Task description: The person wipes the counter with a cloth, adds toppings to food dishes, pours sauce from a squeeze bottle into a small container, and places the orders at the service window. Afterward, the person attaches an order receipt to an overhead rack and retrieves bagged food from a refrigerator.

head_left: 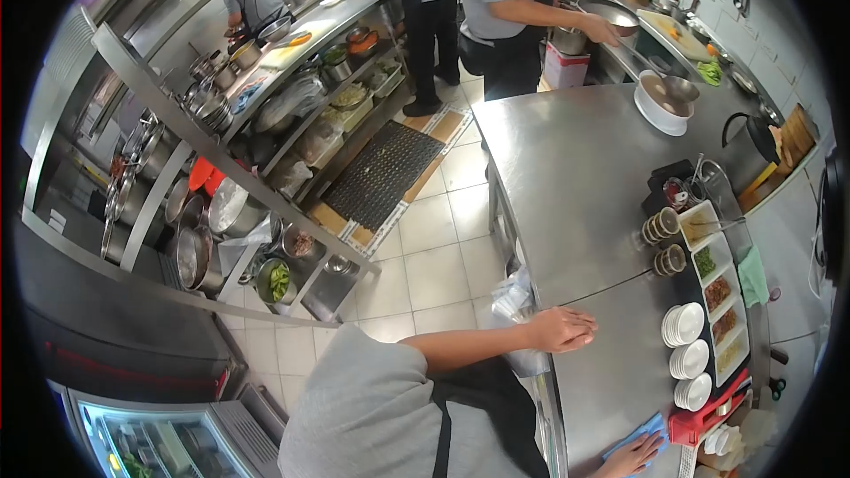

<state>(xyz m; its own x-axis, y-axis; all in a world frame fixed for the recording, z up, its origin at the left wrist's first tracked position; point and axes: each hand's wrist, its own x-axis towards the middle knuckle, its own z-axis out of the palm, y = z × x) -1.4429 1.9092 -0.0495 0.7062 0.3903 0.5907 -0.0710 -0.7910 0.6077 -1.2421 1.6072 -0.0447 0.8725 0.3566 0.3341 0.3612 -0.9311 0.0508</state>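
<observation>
Along the steel surface [567, 177], a row of food containers [718, 293] stands near three stacks of small white dishes [683, 325]; a careless sideways sweep could topple a stack or spill food. Just beside a red holder [688, 427] lies the blue cloth [639, 433], partly under the right hand [633, 457]; a snagged fold could drag the holder. That hand is palm down on the cloth, though whether its grip clamps it I cannot tell. The left hand [562, 329] reaches over the surface's edge, fingers bent, how closed unclear, holding nothing visible.
</observation>
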